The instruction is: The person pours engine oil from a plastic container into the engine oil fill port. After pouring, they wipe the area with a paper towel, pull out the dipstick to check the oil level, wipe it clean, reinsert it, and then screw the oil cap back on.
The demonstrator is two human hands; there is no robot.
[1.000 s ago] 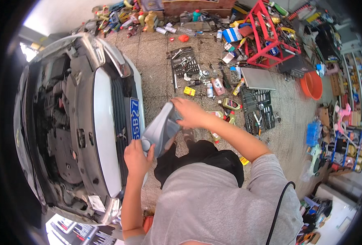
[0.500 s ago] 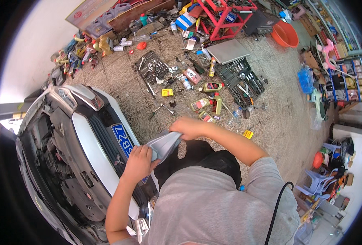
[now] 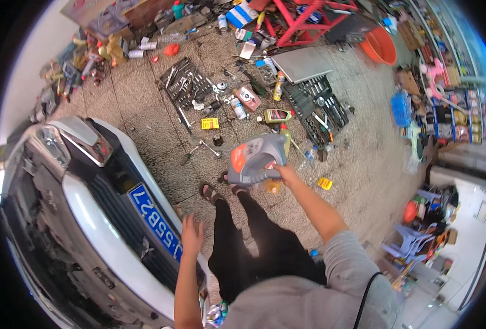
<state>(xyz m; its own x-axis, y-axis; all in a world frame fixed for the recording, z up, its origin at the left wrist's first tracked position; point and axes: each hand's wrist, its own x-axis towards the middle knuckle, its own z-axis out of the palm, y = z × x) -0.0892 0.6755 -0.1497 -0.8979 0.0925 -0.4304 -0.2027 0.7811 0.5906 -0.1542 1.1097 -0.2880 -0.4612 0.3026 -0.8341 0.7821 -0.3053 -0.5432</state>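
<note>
My right hand (image 3: 288, 174) is closed round the handle of a grey oil jug (image 3: 249, 174) with an orange and white label. The jug hangs in front of my legs, above the floor, its broad label side turned up. My left hand (image 3: 192, 234) is off the jug, fingers stretched out, beside the front bumper of the white car (image 3: 92, 219); nothing shows in it. Whether the jug's cap is on I cannot see.
On the floor ahead lie two open socket sets (image 3: 190, 85) (image 3: 322, 112), a ratchet (image 3: 201, 149), a yellow box (image 3: 210, 123), a spray can (image 3: 238, 108) and small oil bottles (image 3: 278, 115). A red rack (image 3: 292, 27), an orange basin (image 3: 379, 46) and blue plastic chairs (image 3: 410, 241) stand farther off.
My left hand has let go of the jug and dropped beside the bumper. The jug, in my right hand, has moved away from my body to the right and turned label up.
</note>
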